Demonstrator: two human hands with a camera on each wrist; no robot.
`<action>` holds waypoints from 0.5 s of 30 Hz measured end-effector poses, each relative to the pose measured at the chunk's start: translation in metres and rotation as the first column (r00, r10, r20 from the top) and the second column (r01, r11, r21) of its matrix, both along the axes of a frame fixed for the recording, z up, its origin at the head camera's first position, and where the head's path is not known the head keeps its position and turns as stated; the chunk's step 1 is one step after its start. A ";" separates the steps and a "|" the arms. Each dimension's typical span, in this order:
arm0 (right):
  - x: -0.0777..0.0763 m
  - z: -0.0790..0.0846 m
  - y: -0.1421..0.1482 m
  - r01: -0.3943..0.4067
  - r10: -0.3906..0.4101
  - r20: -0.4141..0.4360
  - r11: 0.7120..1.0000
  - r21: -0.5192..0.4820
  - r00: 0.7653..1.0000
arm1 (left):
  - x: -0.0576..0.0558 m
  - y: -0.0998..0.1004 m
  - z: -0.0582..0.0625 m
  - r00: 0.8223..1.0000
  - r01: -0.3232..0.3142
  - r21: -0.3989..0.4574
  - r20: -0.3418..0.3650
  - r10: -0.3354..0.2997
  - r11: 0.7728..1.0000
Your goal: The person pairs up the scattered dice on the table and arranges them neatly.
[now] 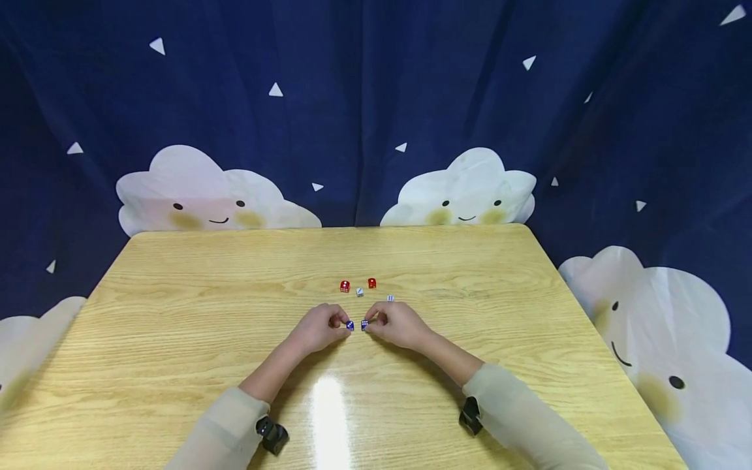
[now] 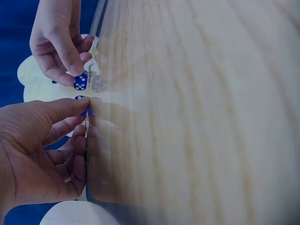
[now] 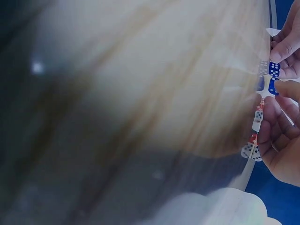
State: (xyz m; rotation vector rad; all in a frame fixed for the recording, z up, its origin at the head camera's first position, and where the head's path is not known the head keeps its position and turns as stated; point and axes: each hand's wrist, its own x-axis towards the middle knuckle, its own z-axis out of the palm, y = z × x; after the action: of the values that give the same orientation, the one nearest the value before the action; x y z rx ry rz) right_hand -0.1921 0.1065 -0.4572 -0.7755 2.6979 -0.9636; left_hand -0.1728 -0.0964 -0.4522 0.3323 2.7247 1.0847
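My left hand (image 1: 318,327) pinches a blue die (image 1: 350,325) with white pips between thumb and fingertips. Facing it, my right hand (image 1: 399,324) pinches a second blue die (image 1: 364,324) the same way. A narrow gap separates the two dice, which sit low at the tabletop. In the left wrist view, the left thumb partly covers its blue die (image 2: 81,98). Just beyond the hands lie two red dice, one to the left (image 1: 344,286) and one to the right (image 1: 372,282). A white die (image 1: 360,292) lies between them, and another white die (image 1: 390,297) is right behind my right hand.
The wooden table (image 1: 205,294) extends around both hands, its far edge meeting a dark blue curtain (image 1: 358,98) printed with smiling clouds. Black wrist devices show at the left sleeve (image 1: 272,435) and the right sleeve (image 1: 470,416).
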 end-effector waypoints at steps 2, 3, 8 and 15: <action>0.000 0.000 -0.001 -0.004 0.004 0.007 1.000 0.003 1.000 | 0.000 0.000 0.000 1.000 0.002 -0.003 -0.002 -0.002 1.000; 0.000 0.000 -0.001 -0.004 0.004 0.008 1.000 0.007 1.000 | 0.000 0.000 0.000 1.000 0.002 -0.005 -0.002 -0.002 1.000; 0.000 0.002 -0.003 -0.013 0.013 0.004 1.000 0.011 1.000 | 0.000 0.000 0.000 1.000 0.008 -0.012 -0.003 -0.008 1.000; -0.001 0.002 -0.006 -0.017 0.017 0.001 0.999 0.041 1.000 | 0.000 -0.001 0.000 1.000 0.011 -0.013 -0.011 -0.011 1.000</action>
State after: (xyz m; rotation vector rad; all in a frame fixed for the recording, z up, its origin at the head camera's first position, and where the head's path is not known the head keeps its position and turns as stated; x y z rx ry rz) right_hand -0.1934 0.1004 -0.4548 -0.7889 2.6966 -0.9022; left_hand -0.1726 -0.0972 -0.4525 0.3520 2.7347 1.0652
